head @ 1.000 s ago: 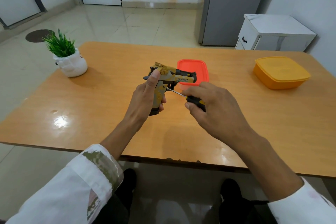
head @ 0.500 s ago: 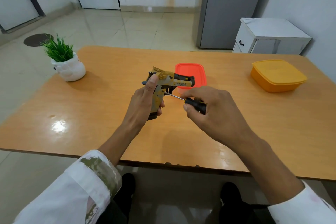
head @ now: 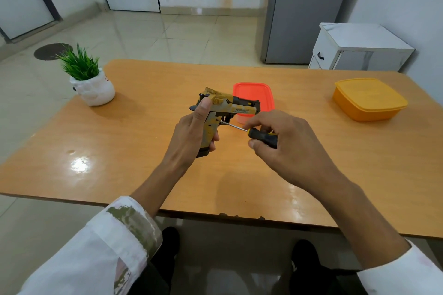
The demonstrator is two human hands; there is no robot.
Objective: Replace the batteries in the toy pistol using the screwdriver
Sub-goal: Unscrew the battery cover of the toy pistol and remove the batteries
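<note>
A small green plant in a white pot stands at the far left of the wooden worktop; the left hand wraps round the grip of the toy pistol, holding it upright above the worktop's middle, muzzle pointing right; the screwdriver has its tip against the grip; the right hand pinches its black handle; behind lies a red container; far right sits an orange lidded box.

hands – toy pistol, screwdriver at grip
</note>
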